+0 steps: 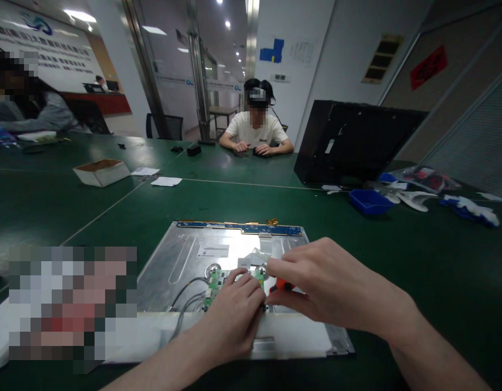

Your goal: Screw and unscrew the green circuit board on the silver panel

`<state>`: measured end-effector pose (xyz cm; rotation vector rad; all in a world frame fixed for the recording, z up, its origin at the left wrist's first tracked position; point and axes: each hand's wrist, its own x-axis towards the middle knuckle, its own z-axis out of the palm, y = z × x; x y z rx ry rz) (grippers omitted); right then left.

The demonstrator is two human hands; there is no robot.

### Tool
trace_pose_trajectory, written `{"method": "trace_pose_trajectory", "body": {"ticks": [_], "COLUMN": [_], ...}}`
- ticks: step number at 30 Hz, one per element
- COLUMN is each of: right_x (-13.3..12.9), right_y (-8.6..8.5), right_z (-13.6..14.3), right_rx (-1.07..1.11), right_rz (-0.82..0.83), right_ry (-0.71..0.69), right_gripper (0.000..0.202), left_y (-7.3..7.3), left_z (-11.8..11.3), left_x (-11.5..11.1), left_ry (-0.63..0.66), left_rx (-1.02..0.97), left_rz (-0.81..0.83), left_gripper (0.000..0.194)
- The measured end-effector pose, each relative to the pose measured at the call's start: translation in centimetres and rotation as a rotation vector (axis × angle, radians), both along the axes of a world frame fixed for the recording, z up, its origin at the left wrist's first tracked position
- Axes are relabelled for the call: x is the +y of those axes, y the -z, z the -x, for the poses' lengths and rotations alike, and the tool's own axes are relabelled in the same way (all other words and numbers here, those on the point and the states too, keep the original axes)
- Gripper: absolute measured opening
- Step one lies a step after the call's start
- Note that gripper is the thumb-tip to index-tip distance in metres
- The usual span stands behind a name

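A flat metal-backed display panel [186, 260] lies on the table in front of me, with a blue strip board [271, 230] along its far edge. On its middle sits a small green circuit board [213, 282], with dark cables [186, 304] running off its left side. My left hand [238, 304] lies over the board, its bent fingers pressed down on it and covering much of it. My right hand [312, 274] is closed around what looks like a screwdriver [284, 284] with an orange and black handle. Its tip is hidden by my hands.
Across the green table sits a person [255, 122]; another person [26, 103] is at the far left. An open box [102, 172] stands left of papers [166, 181]. At right are a large black screen [357, 141], a blue tray [370, 201] and gloves [471, 209]. Something pixelated lies at left.
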<state>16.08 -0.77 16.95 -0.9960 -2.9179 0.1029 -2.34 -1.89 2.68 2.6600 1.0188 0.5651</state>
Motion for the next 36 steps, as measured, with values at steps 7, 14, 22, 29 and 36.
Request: {"method": "trace_pose_trajectory", "body": {"ticks": [7,14,22,29,36], "right_x": [-0.22,-0.19,-0.13,-0.35,-0.3], "right_y": [-0.25,-0.08,-0.26,-0.36,-0.4], "right_z": [-0.58,-0.13,-0.46,-0.24,-0.46], "right_rx": [0.012,-0.02,0.007,-0.02,-0.001], "right_rz": [0.094,0.035,0.084,0.059,0.102], "right_ry": [-0.017,0.024,0.002,0.027,0.01], "right_gripper": [0.008,0.006,0.006,0.004,0.005], "left_y": [-0.01,0.04,0.14,0.15,-0.02], "left_z": [-0.02,0.02,0.01,0.04,-0.05], "left_x": [0.03,0.04,0.03,-0.02,0.02], "left_ry": [-0.008,-0.006,-0.007,-0.001,-0.004], "left_rx": [0.011,0.005,0.008,-0.008,0.007], "left_rz": [0.008,-0.02,-0.01,-0.003,0.005], "left_gripper": [0.014,0.015,0.015,0.013,0.016]}}
